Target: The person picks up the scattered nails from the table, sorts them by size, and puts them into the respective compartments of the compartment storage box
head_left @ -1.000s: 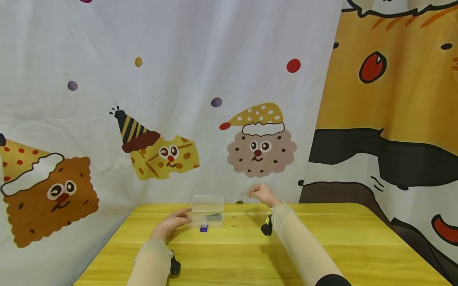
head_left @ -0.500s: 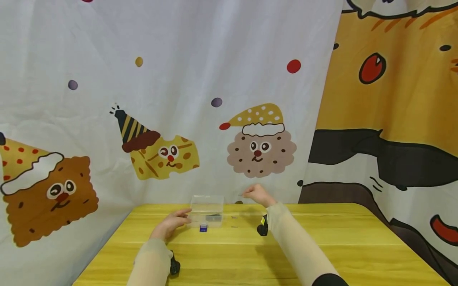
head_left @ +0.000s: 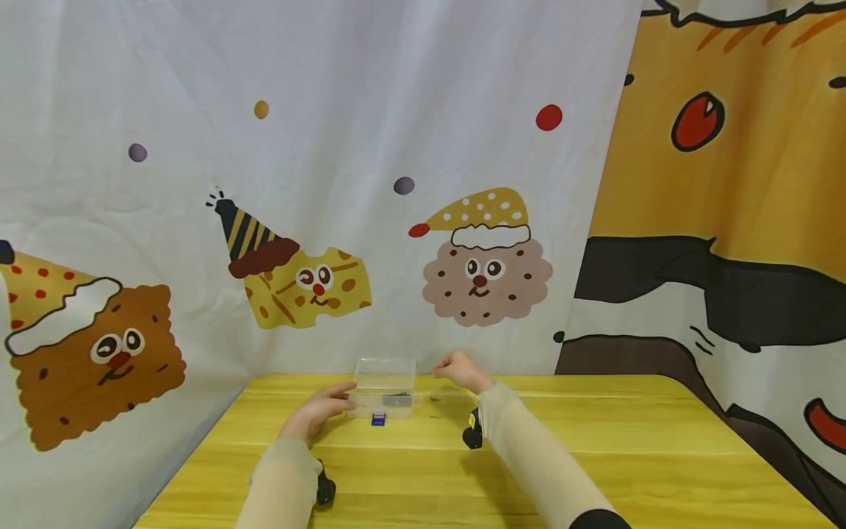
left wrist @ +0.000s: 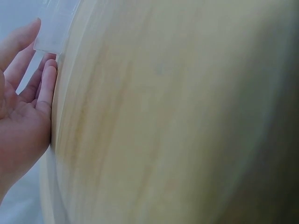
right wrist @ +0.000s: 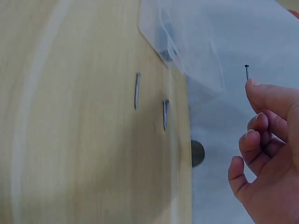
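Between thumb and forefinger, my right hand [head_left: 463, 371] pinches a small dark nail [right wrist: 247, 72], its head pointing up in the right wrist view. That hand is raised over the back of the table, right of a clear plastic box [head_left: 362, 404] whose lid [head_left: 385, 373] stands up. My left hand [head_left: 319, 411] rests at the box's left side, fingers extended; in the left wrist view its fingertips meet the box's end [left wrist: 55, 28]. Two more nails, one [right wrist: 137, 91] and another [right wrist: 165, 114], lie on the table right of the box. Grey contents [head_left: 398, 400] show inside the box.
A small blue piece [head_left: 378, 419] sits at the box's front; whether it is attached cannot be told. The yellow wood-grain table [head_left: 410, 477] ends at the back against a printed curtain [head_left: 330, 147].
My right hand has moved left and slightly lower, toward the box, holding the nail. The left hand stays at the box. The head view has shifted slightly.
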The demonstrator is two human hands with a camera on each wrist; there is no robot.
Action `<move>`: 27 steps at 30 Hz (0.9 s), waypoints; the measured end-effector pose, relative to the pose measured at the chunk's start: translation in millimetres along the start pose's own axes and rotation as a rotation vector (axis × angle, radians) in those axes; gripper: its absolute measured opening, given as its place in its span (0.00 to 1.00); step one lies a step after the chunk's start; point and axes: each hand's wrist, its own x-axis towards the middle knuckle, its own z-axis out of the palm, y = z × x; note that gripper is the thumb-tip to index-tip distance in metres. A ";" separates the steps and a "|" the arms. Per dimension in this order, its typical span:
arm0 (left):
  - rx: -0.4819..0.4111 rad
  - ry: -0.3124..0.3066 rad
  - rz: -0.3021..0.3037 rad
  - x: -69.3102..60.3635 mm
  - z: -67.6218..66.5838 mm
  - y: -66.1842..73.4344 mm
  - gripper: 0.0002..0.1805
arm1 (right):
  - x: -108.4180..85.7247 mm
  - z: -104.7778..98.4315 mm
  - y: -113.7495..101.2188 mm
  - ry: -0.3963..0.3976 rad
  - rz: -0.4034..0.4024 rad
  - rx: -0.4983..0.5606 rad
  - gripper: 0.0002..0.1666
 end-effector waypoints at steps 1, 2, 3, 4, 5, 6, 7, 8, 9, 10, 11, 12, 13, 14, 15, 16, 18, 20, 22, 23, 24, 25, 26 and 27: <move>0.002 0.000 0.001 0.4 0.1 0.3 0.32 | 0.4 1.7 -2.2 -0.003 -0.005 -0.001 0.13; 0.001 -0.001 0.002 0.9 0.2 0.6 0.32 | 0.6 3.6 -4.2 -0.007 -0.008 -0.002 0.13; -0.001 -0.001 0.000 1.2 0.1 1.0 0.32 | 1.4 5.7 -5.6 -0.013 -0.011 -0.001 0.13; -0.003 0.001 -0.004 1.4 0.1 1.4 0.32 | 2.0 8.3 -7.2 -0.014 -0.015 -0.004 0.13; -0.004 0.005 -0.008 1.3 0.2 1.9 0.32 | 2.2 10.7 -9.2 -0.007 -0.015 -0.012 0.11; -0.003 0.005 -0.009 1.1 0.2 2.8 0.32 | 2.3 13.0 -10.7 -0.004 -0.013 -0.012 0.10; -0.002 0.003 -0.012 0.7 0.1 3.5 0.32 | 2.4 15.5 -11.2 -0.003 -0.014 -0.011 0.10; -0.002 0.001 -0.014 0.0 0.1 4.0 0.32 | 3.2 18.4 -10.5 -0.009 -0.012 -0.005 0.10; -0.001 -0.001 -0.018 -1.1 0.0 4.6 0.32 | 3.9 21.5 -9.8 -0.013 -0.018 0.000 0.10; 0.001 -0.003 -0.021 -2.2 0.0 4.9 0.32 | 3.4 24.3 -9.9 -0.011 -0.025 -0.005 0.09; 0.001 -0.005 -0.021 -3.4 0.2 5.2 0.32 | 2.8 26.9 -9.5 -0.018 -0.027 -0.001 0.09; 0.004 -0.008 -0.021 -4.6 0.1 5.0 0.32 | 2.4 29.8 -8.3 -0.032 -0.032 0.004 0.11; 0.001 -0.009 -0.027 -5.6 0.3 4.5 0.32 | 1.5 32.7 -7.3 -0.036 -0.035 0.004 0.11; 0.002 -0.013 -0.026 -6.6 0.5 3.8 0.32 | 0.4 35.3 -7.1 -0.048 -0.040 0.003 0.13; 0.000 -0.015 -0.028 -7.1 0.6 2.8 0.33 | -0.8 37.9 -7.0 -0.055 -0.046 -0.001 0.15; 0.001 -0.016 -0.030 -7.4 0.7 1.6 0.33 | -2.0 40.3 -7.2 -0.063 -0.042 -0.003 0.15; -0.005 -0.013 -0.033 -7.1 0.8 -0.6 0.32 | -4.4 44.4 -8.4 -0.075 -0.037 0.003 0.17; -0.007 -0.009 -0.028 -6.0 0.6 -2.3 0.33 | -5.7 47.7 -10.2 -0.075 -0.037 -0.001 0.18; -0.010 0.005 -0.024 -4.4 0.6 -3.0 0.32 | -5.9 50.3 -12.2 -0.067 -0.024 -0.003 0.17; -0.014 0.011 -0.023 -3.5 0.6 -2.8 0.32 | -5.6 51.3 -13.2 -0.063 -0.022 -0.005 0.18; -0.016 0.014 -0.022 -2.8 0.5 -2.5 0.32 | -5.2 52.1 -14.0 -0.064 -0.016 -0.005 0.19; -0.009 0.013 -0.014 -1.9 0.4 -1.7 0.32 | -4.8 52.9 -14.5 -0.052 -0.023 -0.001 0.18; -0.011 0.015 -0.013 -1.3 0.6 -1.1 0.32 | -4.2 53.5 -14.9 -0.053 -0.022 0.010 0.17; -0.013 0.013 -0.015 -0.8 0.8 -0.3 0.32 | -3.9 54.3 -14.9 -0.053 -0.023 0.017 0.16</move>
